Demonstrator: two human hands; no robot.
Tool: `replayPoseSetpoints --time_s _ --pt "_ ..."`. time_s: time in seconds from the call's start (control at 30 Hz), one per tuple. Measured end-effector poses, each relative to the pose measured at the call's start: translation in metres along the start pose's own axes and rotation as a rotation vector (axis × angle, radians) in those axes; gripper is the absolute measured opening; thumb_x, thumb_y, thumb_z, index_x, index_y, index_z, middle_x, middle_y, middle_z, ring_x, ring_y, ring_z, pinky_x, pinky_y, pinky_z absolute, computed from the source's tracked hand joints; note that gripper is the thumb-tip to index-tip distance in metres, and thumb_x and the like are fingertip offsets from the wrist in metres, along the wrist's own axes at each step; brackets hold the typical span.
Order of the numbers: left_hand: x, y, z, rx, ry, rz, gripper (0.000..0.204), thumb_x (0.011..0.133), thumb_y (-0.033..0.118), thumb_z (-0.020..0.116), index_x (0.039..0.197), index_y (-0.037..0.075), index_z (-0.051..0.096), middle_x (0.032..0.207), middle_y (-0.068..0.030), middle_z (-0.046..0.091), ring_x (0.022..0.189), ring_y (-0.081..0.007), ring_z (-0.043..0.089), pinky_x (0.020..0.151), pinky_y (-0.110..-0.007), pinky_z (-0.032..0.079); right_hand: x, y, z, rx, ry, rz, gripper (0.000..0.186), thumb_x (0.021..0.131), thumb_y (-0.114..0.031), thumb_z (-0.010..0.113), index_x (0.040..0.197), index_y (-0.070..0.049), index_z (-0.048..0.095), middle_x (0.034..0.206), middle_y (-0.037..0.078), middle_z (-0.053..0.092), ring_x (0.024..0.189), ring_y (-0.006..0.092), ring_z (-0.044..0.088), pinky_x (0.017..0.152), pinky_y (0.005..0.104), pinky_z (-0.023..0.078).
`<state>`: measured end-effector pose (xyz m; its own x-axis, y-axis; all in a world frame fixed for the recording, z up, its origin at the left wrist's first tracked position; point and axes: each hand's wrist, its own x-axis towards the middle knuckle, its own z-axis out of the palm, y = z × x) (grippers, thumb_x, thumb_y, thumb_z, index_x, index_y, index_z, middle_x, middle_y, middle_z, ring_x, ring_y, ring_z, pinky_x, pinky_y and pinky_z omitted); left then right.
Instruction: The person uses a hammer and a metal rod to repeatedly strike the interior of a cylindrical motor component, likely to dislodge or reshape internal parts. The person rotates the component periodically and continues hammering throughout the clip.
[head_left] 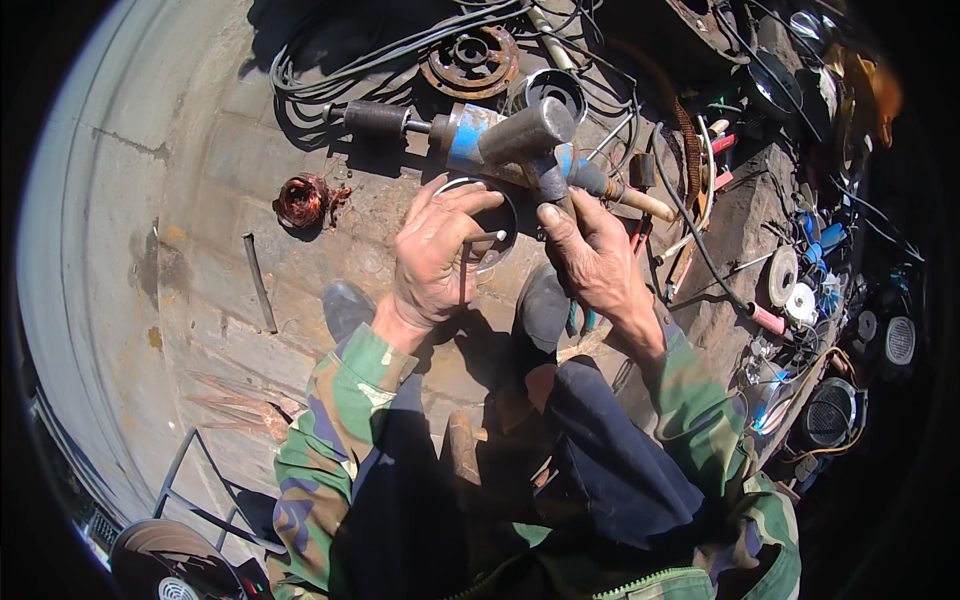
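My right hand (600,260) grips a hammer (527,130) by its handle, close below the thick, cylindrical steel head. The head is raised above the ground. To its left, my left hand (435,255) is closed around a thin metal rod (488,237), whose bright end points up between thumb and fingers. Its fingers reach over a round metal ring or housing (512,215) standing between my feet and the hammer. Whether they touch it I cannot tell. Beyond the hammer lies a blue and grey power tool (466,135) with a dark cylindrical front end.
A copper wire coil (303,203) and a short dark rod (260,283) lie to the left. Cables (330,90) and a rusty round plate (470,62) are at the back. Scrap parts and a pink-handled tool (768,320) crowd the right. Another wooden-handled hammer (463,450) lies between my legs.
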<state>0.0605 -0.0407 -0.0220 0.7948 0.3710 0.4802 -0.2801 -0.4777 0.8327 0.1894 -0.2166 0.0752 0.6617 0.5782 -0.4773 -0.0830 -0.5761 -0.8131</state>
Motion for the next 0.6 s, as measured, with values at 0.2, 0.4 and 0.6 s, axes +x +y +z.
replayPoseSetpoints --time_s 0.2,0.4,0.6 --pt "0.0 0.001 0.0 0.017 0.022 0.018 0.015 0.086 0.01 0.081 0.091 0.006 0.067 0.113 -0.0114 0.083 0.115 -0.0348 0.079 0.114 -0.057 0.05 -0.084 -0.079 -0.035 0.169 0.398 -0.197 0.046 0.115 -0.03 0.065 0.137 0.009 0.06 0.086 0.004 0.065 0.059 0.0069 0.054 0.056 0.0224 0.04" --pt "-0.006 -0.003 0.003 0.065 0.046 0.007 0.012 0.089 0.01 0.078 0.093 0.004 0.068 0.118 -0.0125 0.081 0.123 -0.0356 0.075 0.115 -0.059 0.051 -0.075 -0.093 -0.053 -0.61 -0.233 -0.392 0.036 0.106 -0.014 0.073 0.135 0.006 0.065 0.089 0.018 0.068 0.07 0.0384 0.072 0.065 0.0385 0.056" --pt "-0.007 -0.004 0.002 0.088 0.016 0.034 0.012 0.091 0.01 0.077 0.097 0.002 0.071 0.121 -0.0129 0.08 0.122 -0.037 0.074 0.115 -0.058 0.051 -0.077 -0.07 -0.048 -0.403 -0.139 -0.414 0.035 0.109 -0.015 0.068 0.136 0.006 0.063 0.081 0.015 0.066 0.064 0.0305 0.067 0.063 0.0378 0.051"
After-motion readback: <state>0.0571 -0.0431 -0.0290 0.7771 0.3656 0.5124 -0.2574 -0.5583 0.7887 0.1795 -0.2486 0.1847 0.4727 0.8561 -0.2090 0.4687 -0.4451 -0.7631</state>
